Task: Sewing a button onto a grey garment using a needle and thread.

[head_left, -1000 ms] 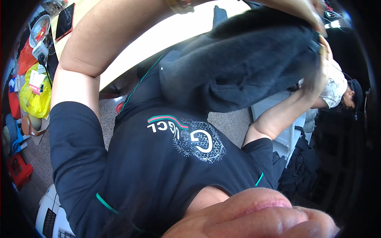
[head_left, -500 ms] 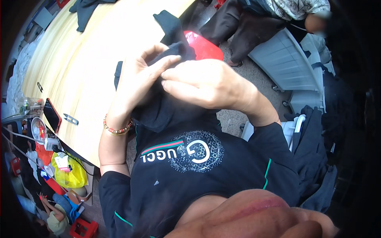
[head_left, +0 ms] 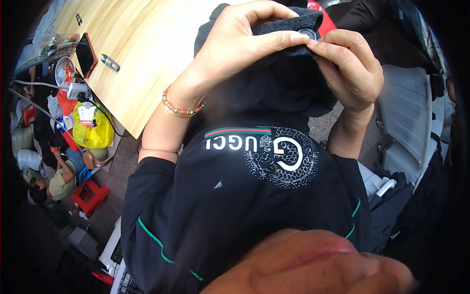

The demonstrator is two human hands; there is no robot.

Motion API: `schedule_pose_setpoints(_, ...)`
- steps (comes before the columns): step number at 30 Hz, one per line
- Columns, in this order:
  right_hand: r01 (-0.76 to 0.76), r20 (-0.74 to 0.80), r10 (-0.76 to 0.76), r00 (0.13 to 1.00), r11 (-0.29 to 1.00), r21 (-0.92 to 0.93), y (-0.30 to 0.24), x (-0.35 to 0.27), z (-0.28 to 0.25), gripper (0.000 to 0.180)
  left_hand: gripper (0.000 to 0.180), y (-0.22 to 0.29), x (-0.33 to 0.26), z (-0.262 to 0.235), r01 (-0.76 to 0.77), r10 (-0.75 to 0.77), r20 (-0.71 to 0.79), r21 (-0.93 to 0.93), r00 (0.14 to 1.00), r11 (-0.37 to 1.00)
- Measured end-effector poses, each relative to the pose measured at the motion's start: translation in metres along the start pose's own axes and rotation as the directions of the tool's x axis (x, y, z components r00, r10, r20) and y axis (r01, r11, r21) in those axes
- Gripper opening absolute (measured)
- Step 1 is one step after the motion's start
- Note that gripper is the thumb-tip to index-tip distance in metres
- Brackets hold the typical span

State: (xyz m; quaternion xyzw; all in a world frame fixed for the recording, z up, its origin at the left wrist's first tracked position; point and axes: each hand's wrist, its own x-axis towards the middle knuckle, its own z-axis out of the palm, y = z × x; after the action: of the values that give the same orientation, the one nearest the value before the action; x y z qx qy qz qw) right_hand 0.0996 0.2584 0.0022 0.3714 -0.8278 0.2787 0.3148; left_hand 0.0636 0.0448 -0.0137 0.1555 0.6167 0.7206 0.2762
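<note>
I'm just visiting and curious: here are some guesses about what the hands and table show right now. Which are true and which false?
1. Both hands hold a dark garment. True: the left hand and right hand pinch the dark fabric at its top edge.
2. The left wrist is bare. False: it wears a beaded bracelet.
3. A round dark button sits where the fingertips meet. True: the button lies by both thumbs.
4. The wooden table is at the person's right. False: the wooden table lies to the left.
5. A phone lies on the table. True: a dark phone rests near its edge.
6. The bag below the table is blue. False: the bag is yellow.
</note>
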Motion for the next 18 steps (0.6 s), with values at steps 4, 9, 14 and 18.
schedule_pose_setpoints(4, -0.045, 0.025, 0.043, 0.999, 0.995, 0.088, 0.004, -0.004, 0.006, 0.021, 0.040, 0.000, -0.004, 0.004, -0.190, 0.210, -0.047, 0.270, 0.977, 0.944)
schedule_pose_setpoints(9, -0.110, 0.023, 0.108, 0.994, 0.983, 0.145, 0.010, -0.010, 0.011, 0.026, 0.042, -0.005, 0.000, 0.007, -0.385, 0.458, 0.001, 0.542, 0.889, 0.747)
schedule_pose_setpoints(14, -0.246, 0.148, 0.210, 0.966, 0.921, 0.301, 0.010, -0.015, 0.011, 0.024, 0.035, -0.033, 0.001, -0.001, -0.549, 0.667, 0.061, 0.626, 0.742, 0.553)
schedule_pose_setpoints(18, -0.207, 0.160, 0.154, 0.975, 0.887, 0.414, 0.021, -0.023, 0.015, 0.032, 0.032, -0.040, -0.007, 0.001, -0.526, 0.630, 0.040, 0.594, 0.775, 0.609)
